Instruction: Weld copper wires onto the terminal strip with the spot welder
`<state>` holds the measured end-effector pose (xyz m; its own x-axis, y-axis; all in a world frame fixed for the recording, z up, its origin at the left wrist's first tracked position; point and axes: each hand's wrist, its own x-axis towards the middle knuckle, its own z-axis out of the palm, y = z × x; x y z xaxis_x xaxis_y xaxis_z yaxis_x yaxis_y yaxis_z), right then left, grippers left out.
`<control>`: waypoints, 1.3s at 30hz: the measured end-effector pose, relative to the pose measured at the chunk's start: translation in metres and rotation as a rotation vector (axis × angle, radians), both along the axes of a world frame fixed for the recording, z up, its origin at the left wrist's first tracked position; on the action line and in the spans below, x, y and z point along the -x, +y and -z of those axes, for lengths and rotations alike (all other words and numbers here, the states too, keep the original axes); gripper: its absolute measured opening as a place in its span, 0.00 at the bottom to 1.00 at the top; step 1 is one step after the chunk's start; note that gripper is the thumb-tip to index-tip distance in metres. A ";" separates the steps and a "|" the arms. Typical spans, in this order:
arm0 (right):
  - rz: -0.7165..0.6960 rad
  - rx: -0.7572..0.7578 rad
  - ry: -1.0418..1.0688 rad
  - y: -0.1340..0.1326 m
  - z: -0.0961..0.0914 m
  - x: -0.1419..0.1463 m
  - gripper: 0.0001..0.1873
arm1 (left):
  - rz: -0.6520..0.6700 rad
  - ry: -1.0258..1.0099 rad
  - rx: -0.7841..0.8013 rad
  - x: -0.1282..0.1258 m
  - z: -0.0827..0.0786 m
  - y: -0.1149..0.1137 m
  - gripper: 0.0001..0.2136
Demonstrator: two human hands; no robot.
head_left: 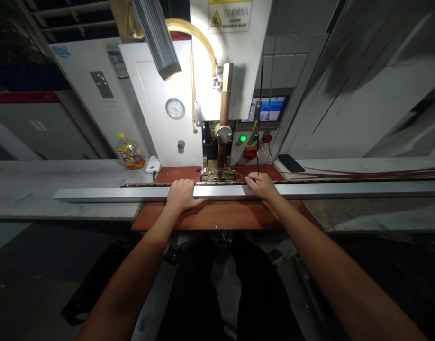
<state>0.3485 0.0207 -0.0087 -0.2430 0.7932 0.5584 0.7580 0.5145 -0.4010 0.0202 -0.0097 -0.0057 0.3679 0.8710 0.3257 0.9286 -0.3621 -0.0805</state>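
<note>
The silver bar (222,191) lies, long axis crosswise, under the left grip (182,195), which folds closed over it, and the right grip (262,185), curled at its far edge, hold unclear; the copper-coloured rod (225,108) stands beyond and between them, neither clearly nearer.

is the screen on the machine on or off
On: the screen glows blue with paler patches, and its surround is dark. What it reads is too small to tell.

From afar I see a lit lamp (157,40), pale cabinets (113,113) to its left, dim floor (29,293) below it.
</note>
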 end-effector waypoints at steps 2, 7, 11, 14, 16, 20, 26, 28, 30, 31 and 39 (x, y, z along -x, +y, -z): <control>0.005 -0.001 -0.003 0.000 0.000 0.000 0.19 | -0.002 -0.004 0.004 0.000 0.000 0.000 0.29; 0.010 -0.001 -0.001 0.001 0.001 -0.001 0.19 | -0.014 0.004 0.008 -0.002 0.000 0.000 0.29; 0.008 -0.008 -0.009 0.000 0.001 -0.003 0.18 | -0.008 0.008 -0.001 -0.003 0.000 0.000 0.29; 0.011 -0.005 -0.019 0.000 0.000 -0.004 0.19 | 0.000 -0.005 -0.003 -0.004 0.000 0.000 0.30; 0.013 -0.005 -0.022 0.000 0.000 -0.004 0.19 | 0.000 -0.006 -0.004 -0.004 0.001 0.000 0.30; 0.013 -0.012 -0.010 0.000 0.001 -0.005 0.19 | -0.012 0.001 -0.001 -0.005 0.001 0.000 0.30; 0.020 -0.012 -0.014 0.003 0.004 -0.008 0.19 | -0.010 -0.004 -0.005 -0.006 0.002 0.001 0.30; 0.020 -0.013 -0.017 0.003 0.004 -0.008 0.18 | -0.008 0.003 -0.006 -0.006 0.001 0.001 0.30; 0.016 -0.011 -0.019 0.004 0.004 -0.009 0.18 | -0.007 0.006 -0.004 -0.007 0.000 0.001 0.30; 0.014 -0.009 -0.020 0.004 0.004 -0.009 0.18 | -0.006 0.009 -0.002 -0.007 -0.001 0.001 0.30; 0.005 0.009 -0.033 0.011 0.002 -0.008 0.18 | -0.011 0.042 0.047 -0.007 -0.006 0.007 0.30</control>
<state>0.3563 0.0314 -0.0104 -0.2573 0.7995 0.5428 0.7730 0.5074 -0.3808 0.0275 -0.0028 0.0001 0.3705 0.8891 0.2688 0.9288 -0.3561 -0.1024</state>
